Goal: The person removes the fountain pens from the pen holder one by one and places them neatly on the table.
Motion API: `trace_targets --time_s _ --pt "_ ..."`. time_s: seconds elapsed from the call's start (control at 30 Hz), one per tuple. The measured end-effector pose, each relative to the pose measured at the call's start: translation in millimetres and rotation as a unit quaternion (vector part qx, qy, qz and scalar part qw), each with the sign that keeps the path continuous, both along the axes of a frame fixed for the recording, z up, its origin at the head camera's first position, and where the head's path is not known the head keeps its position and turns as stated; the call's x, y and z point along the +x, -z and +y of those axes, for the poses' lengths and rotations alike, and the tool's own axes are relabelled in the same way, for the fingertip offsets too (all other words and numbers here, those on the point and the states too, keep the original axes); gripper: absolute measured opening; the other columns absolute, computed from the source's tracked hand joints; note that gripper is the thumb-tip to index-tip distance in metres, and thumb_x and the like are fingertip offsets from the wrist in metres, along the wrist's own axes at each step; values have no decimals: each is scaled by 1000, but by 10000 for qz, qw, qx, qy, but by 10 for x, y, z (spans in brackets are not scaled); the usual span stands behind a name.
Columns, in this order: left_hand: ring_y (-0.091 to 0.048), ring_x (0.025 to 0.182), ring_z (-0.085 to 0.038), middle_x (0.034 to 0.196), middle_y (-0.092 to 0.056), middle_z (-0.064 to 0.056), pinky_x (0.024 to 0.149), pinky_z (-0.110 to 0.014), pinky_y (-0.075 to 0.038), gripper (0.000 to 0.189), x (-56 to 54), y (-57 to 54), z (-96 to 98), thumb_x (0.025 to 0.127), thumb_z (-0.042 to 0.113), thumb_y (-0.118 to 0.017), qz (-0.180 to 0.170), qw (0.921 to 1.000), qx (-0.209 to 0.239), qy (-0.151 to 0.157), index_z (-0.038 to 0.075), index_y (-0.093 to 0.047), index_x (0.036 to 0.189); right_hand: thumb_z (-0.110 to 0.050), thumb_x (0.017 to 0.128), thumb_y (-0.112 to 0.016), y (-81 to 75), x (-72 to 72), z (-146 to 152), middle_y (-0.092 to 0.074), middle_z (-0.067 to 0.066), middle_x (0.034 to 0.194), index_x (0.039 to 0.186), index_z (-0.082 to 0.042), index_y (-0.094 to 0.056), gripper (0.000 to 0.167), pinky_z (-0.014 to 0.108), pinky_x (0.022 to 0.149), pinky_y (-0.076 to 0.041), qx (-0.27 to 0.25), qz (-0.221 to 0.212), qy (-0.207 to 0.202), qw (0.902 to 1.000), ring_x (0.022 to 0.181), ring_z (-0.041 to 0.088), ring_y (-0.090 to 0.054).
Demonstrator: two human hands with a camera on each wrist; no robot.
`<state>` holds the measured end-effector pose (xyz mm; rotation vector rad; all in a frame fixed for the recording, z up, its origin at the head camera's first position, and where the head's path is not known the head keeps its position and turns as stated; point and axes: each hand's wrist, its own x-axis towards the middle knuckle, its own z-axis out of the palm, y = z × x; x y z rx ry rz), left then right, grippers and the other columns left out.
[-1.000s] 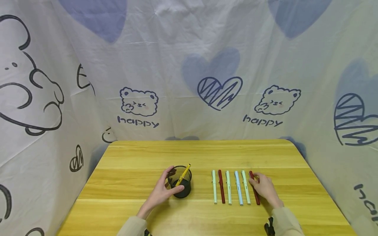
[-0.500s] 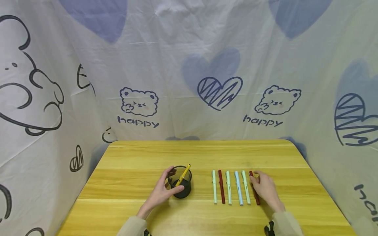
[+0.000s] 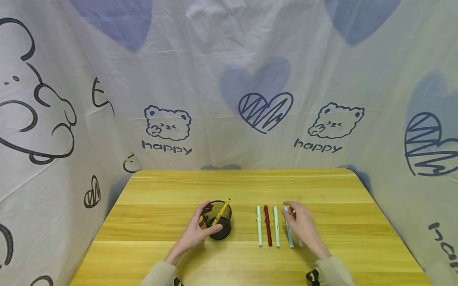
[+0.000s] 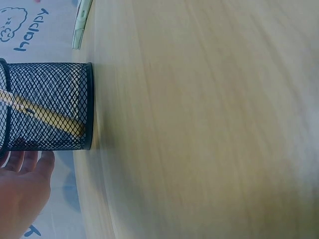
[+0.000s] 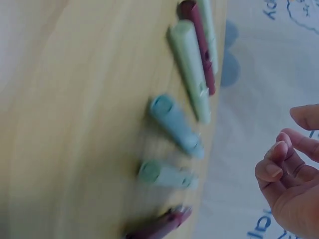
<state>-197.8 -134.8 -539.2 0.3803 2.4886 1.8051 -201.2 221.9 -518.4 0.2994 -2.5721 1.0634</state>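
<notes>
A black mesh pen holder stands upright on the table, and my left hand holds it from the left with thumb and fingers around its side. One yellow pen leans inside. To the right lies a row of capped pens: a light green pen, a dark red pen, another light green pen and a light blue pen. My right hand hovers over the row's right part, fingers loosely bent around nothing. It mostly covers a green pen and hides a second red pen in the head view.
The wooden table has rounded far corners. A pale curtain printed with hearts and bears surrounds it at the back and sides.
My right hand has moved left from the rightmost red pen to above the light blue pen, without taking a pen along. The left hand and the pen holder have stayed put.
</notes>
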Motion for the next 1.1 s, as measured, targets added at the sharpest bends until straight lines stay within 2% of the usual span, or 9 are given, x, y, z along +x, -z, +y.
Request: trace_targets --time_s 0.13,0.37,0.57,0.8,1.1 --pt "-38 146 -35 153 -45 -11 118 -68 -30 86 6 -6 -5 86 23 -81 -28 10000 -12 -26 20 -31 156 -8 96 -67 -53 -2 -143 -59 3 81 118 3 -68 25 19 50 -41 -275 -84 -350 9990 57 -1 -44" --pt "-39 146 -35 153 -45 -12 118 -68 -30 86 7 -17 -5 86 23 -81 -57 9999 -40 -79 21 -32 156 -5 95 -67 -48 -72 -400 -60 3 82 117 2 -69 23 19 51 -44 -662 -130 -862 9940 59 -1 -49" --pt "-38 146 -35 153 -44 -11 118 -68 -29 86 5 -18 -12 86 24 -81 -67 9999 -47 -64 21 -31 156 -11 97 -67 -67 -126 -607 -62 2 85 121 1 -68 27 18 53 -42 -542 -200 -1156 9916 60 1 -47" --pt "-38 146 -35 154 -44 -11 118 -68 -30 86 5 -18 -15 86 24 -81 -50 10000 -55 -55 21 -31 156 -19 100 -64 -112 -205 -806 -62 6 98 131 -1 -62 37 18 55 -45 -515 -518 -1748 9819 66 4 -52" --pt "-38 146 -36 154 -44 -13 116 -69 -30 85 15 -14 -4 87 23 -80 -61 10000 -31 -16 19 -30 156 -24 101 -63 -170 -281 -1021 -60 7 102 142 -4 -53 47 19 56 -44 -385 -885 -1989 9752 67 15 -54"
